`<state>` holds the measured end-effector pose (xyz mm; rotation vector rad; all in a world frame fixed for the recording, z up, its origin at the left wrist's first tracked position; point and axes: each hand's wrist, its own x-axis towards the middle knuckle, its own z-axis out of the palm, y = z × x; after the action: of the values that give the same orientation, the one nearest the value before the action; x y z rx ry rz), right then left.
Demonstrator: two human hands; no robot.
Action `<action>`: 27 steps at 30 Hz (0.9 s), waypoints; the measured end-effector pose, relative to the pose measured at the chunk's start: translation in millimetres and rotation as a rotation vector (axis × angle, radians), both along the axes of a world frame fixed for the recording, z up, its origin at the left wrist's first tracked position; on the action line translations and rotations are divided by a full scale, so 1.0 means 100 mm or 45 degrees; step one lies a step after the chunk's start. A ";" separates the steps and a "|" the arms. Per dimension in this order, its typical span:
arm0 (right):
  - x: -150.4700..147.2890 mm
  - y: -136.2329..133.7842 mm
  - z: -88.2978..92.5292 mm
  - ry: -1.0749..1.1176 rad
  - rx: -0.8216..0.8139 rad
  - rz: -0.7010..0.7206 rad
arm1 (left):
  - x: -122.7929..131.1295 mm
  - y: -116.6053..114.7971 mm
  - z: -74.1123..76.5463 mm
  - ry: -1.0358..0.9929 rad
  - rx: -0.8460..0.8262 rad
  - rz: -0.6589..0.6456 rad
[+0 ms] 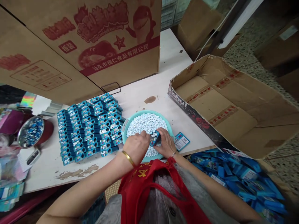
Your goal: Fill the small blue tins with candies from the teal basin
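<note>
Over a turquoise basin (169,126) of small white candies (149,122), my right hand (165,143) holds a small blue box (153,138) with its open end up and white candies showing inside. My left hand (137,146), with a gold bangle at the wrist, is closed beside the box's opening; its fingertips are curled down, and what they hold is hidden. Left of the basin stand rows of blue boxes (90,127), upright and packed together, many with white candies at their openings. One flat blue box (181,141) lies right of the basin.
Large cartons (93,40) stand at the back left. An open shallow carton (221,109) is at the right, with many blue boxes (243,180) heaped below it. A metal bowl (42,132) of blue-wrapped pieces and a white device (34,157) sit at the left.
</note>
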<state>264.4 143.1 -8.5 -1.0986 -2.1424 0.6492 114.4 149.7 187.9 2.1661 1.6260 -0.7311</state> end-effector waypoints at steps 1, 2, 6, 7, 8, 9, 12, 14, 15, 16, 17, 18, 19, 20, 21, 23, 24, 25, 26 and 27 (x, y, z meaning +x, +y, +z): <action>0.01 0.00 0.00 0.003 -0.006 -0.009 | -0.05 -0.01 -0.02 -0.009 0.015 0.010; 0.02 0.01 0.00 0.005 -0.015 -0.021 | -0.12 -0.02 -0.06 -0.036 0.035 0.029; 0.09 0.02 0.00 0.009 -0.054 -0.074 | -0.58 -0.04 -0.60 -0.203 0.141 0.218; 0.11 0.02 0.00 0.010 -0.060 -0.083 | -0.68 -0.04 -0.79 -0.215 0.164 0.289; 0.13 0.02 0.00 0.013 -0.065 -0.089 | -0.76 -0.04 -1.00 -0.210 0.179 0.340; 0.15 0.02 0.00 0.014 -0.069 -0.093 | -0.81 -0.04 -1.20 -0.208 0.186 0.377; 0.20 -0.01 0.02 0.011 -0.085 -0.107 | -0.75 -0.04 -1.72 -0.269 0.183 0.407; 0.22 -0.04 0.03 0.003 -0.098 -0.120 | -0.59 -0.04 -1.96 -0.360 0.171 0.399; 0.23 -0.05 0.03 -0.002 -0.105 -0.127 | -0.50 -0.04 -2.05 -0.410 0.164 0.393; 0.23 -0.06 0.03 -0.006 -0.111 -0.132 | -0.41 -0.05 -2.12 -0.461 0.157 0.389; 0.24 -0.07 0.03 -0.010 -0.116 -0.138 | -0.34 -0.05 -2.18 -0.510 0.151 0.389; 0.24 -0.08 0.02 -0.013 -0.122 -0.144 | -0.29 -0.05 -2.22 -0.559 0.146 0.393; 0.24 -0.09 0.02 -0.015 -0.127 -0.150 | -0.27 -0.06 -2.26 -0.608 0.142 0.400; 0.24 -0.10 0.01 -0.015 -0.134 -0.156 | -0.27 -0.07 -2.28 -0.658 0.140 0.409; 0.24 -0.11 0.01 -0.016 -0.140 -0.162 | -0.29 -0.08 -2.28 -0.707 0.140 0.417; 0.23 -0.12 0.00 -0.015 -0.152 -0.169 | -0.36 -0.11 -2.25 -0.800 0.147 0.429; 0.23 -0.13 0.00 -0.014 -0.157 -0.173 | -0.41 -0.13 -2.21 -0.841 0.156 0.431; 0.23 -0.13 0.00 -0.012 -0.161 -0.177 | -0.46 -0.15 -2.15 -0.878 0.167 0.432; 0.23 -0.13 -0.01 -0.010 -0.166 -0.181 | -0.51 -0.17 -2.07 -0.910 0.181 0.430; 0.23 -0.13 -0.01 -0.008 -0.170 -0.186 | -0.57 -0.18 -1.98 -0.937 0.197 0.424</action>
<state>287.2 129.8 -9.2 -1.3159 -2.0252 0.7292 57.8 131.4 -9.7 1.8454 1.5764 0.2777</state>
